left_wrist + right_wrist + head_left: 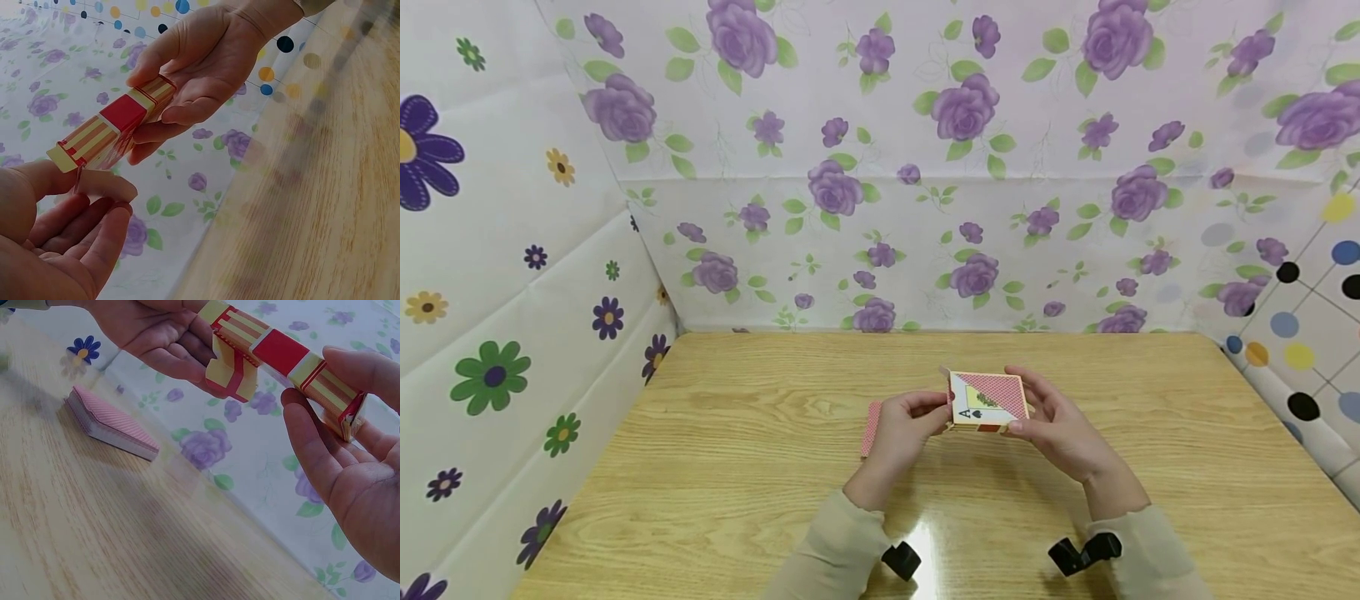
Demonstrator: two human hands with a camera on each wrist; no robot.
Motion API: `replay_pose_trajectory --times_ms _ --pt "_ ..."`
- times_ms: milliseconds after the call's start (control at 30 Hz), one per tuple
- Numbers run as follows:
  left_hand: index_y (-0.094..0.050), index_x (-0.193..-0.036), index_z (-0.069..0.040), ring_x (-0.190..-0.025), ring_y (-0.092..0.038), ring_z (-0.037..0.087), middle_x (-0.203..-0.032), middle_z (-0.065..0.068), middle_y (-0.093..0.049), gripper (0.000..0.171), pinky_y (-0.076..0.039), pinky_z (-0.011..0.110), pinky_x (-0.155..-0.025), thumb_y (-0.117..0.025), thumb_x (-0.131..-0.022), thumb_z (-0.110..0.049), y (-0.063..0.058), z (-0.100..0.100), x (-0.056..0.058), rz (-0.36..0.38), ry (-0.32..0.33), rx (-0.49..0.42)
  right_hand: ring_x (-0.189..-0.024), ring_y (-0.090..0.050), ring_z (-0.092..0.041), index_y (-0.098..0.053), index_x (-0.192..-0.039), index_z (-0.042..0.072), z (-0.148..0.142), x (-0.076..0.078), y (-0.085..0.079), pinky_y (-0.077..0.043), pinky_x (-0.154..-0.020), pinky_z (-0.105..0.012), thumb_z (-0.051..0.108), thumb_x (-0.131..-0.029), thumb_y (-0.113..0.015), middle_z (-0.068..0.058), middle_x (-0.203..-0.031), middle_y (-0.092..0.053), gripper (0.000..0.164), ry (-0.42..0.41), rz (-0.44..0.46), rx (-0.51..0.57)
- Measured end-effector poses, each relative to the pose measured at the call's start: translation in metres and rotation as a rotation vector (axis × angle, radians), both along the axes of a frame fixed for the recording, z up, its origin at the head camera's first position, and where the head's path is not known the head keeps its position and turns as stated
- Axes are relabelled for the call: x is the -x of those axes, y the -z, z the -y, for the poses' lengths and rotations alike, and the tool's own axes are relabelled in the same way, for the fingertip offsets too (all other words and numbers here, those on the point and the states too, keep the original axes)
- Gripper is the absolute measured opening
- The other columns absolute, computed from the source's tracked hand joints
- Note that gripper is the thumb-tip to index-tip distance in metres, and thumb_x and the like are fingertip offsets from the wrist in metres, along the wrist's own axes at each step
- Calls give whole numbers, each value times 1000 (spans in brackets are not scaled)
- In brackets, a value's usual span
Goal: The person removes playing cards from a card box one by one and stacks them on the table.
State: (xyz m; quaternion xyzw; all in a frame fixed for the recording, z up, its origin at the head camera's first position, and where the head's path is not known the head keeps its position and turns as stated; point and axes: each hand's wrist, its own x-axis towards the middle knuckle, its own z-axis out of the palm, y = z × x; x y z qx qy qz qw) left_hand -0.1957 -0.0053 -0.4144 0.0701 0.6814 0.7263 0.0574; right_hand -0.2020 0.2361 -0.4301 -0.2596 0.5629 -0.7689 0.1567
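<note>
A playing-card box (988, 400) with an ace of spades and a red-patterned panel on its face is held above the table between both hands. My right hand (1063, 429) grips its right end, thumb on the near edge and fingers behind. My left hand (910, 433) pinches the left end, where an end flap (234, 372) stands folded out; the left fingers lie behind that flap. The box's striped side with a red band (123, 114) shows in both wrist views. A stack of red-backed cards (115, 425) lies on the table, partly hidden by my left hand in the head view.
The wooden table (737, 417) carries the card stack left of the box. Behind it hangs a purple-rose cloth (895, 250). Flowered cloth (550, 333) borders the left and dotted cloth (1292, 350) the right. Black wrist-camera mounts (1086, 554) sit at the sleeves.
</note>
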Motion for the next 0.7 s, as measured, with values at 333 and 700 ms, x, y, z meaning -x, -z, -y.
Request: replay_pose_trajectory --times_ms 333,700 --pt "-68 -106 7 -77 -63 8 -101 17 -68 23 -57 25 -73 -66 -87 -6 -1 1 0 20 -8 -10 -117 -55 -14 -15 -150 12 -2 -1 -1 -52 -90 -30 -13 -89 -49 -3 -139 -39 74 21 15 -29" --pt "-65 -106 10 -76 -63 7 -99 20 -67 23 -58 26 -71 -64 -87 -2 -1 3 2 3 -21 -33 -113 -57 -14 -16 -150 13 -4 -1 -3 -53 -88 -31 -12 -90 -50 -3 -136 -41 74 53 20 -57"
